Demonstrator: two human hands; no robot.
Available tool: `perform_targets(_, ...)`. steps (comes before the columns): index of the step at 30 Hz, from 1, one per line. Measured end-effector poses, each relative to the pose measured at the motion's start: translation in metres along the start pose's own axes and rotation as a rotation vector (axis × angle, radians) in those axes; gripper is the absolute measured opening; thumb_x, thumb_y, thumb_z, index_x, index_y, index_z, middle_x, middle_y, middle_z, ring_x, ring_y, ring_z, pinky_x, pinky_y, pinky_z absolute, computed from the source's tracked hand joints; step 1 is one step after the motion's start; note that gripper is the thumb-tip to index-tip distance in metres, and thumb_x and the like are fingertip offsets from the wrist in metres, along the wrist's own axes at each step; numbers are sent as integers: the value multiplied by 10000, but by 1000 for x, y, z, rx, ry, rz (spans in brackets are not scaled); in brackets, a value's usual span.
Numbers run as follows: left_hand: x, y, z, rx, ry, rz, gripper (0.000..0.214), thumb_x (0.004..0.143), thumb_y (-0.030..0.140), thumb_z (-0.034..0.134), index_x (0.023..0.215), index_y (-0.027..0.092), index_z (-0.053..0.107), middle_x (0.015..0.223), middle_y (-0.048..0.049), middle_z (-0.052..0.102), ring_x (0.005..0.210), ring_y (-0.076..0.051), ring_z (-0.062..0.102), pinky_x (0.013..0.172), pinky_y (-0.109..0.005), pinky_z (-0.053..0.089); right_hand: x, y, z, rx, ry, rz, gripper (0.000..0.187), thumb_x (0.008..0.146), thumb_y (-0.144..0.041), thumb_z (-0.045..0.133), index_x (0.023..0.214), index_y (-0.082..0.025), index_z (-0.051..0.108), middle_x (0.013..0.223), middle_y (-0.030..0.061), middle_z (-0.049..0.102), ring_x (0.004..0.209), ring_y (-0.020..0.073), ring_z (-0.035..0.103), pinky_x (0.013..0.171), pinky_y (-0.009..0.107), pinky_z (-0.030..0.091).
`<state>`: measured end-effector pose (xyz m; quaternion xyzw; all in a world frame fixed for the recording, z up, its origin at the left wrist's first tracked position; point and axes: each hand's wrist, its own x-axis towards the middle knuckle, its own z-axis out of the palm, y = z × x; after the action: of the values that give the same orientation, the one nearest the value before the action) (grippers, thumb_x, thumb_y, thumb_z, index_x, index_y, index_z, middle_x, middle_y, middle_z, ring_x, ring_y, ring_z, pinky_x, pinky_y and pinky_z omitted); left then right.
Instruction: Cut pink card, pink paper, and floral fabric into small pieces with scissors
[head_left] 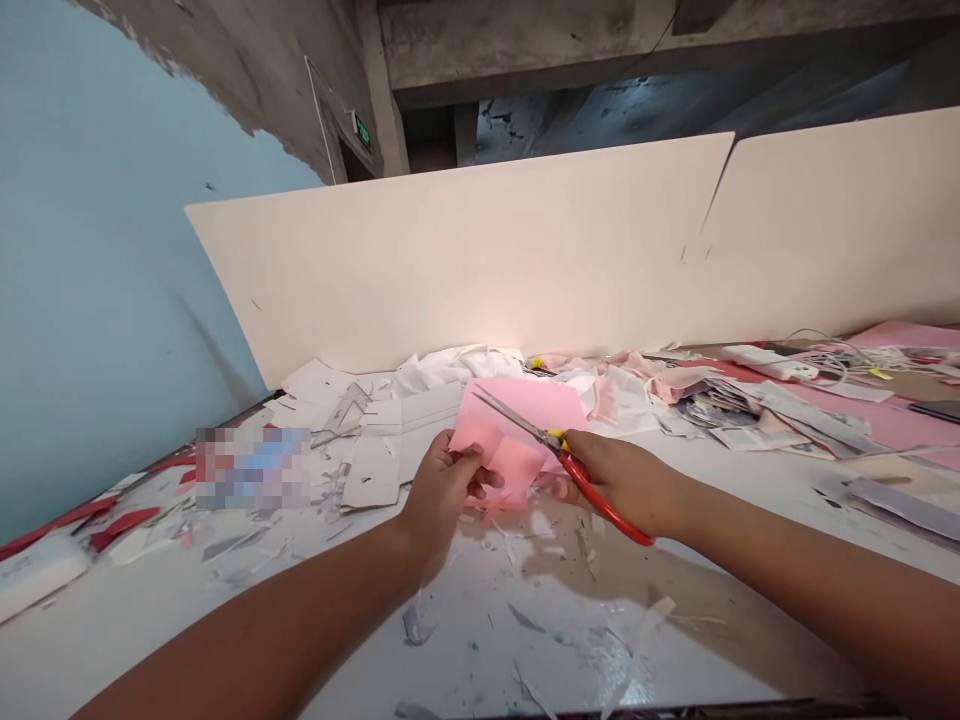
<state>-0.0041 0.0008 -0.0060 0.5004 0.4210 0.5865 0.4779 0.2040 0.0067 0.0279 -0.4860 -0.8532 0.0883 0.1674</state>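
Observation:
Pink paper (517, 462) is pinched between the thumb and fingers of my left hand (466, 475), near the middle of the table. A larger pink sheet (551, 398) shows just behind it. My right hand (611, 480) is closed around red-handled scissors (600, 505). Their metal blades point up and left, over the pink paper, and appear slightly apart. Yellow shows near the scissors' pivot. Narrow pink strips (491, 510) hang or lie just below my left fingers. Part of the right hand's grip is hidden behind the handles.
White and grey paper scraps litter the white table (480, 620). Grey card pieces (375, 460) lie left of my hands. A stack of cut papers (720, 405), a white power strip (772, 362) and cables sit to the right. A white partition board (480, 260) stands behind.

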Motion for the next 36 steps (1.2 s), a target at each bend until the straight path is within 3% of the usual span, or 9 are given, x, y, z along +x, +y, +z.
perform_targets(4,-3,2,2,6,-7,-10,267,694,353,579,856,174,463,632,-15,581,583,-134,580,505,-220,387,2,0,6,-162,19,5,385,731,-583,405,672,-203,386,639,23,548,520,146,461,465,238,295)
perform_targets(16,-6,3,6,36,-12,-10,274,686,384,593,784,175,446,605,-27,600,577,-140,584,493,-213,392,2,-2,6,-302,13,-22,413,746,-601,357,686,-201,434,645,39,573,523,169,502,430,237,250)
perform_targets(36,-7,4,7,28,-46,-27,234,693,351,592,754,180,445,600,3,576,567,-133,583,489,-213,378,4,0,6,-326,18,-45,446,762,-605,319,630,-195,435,586,38,552,467,141,466,417,229,215)
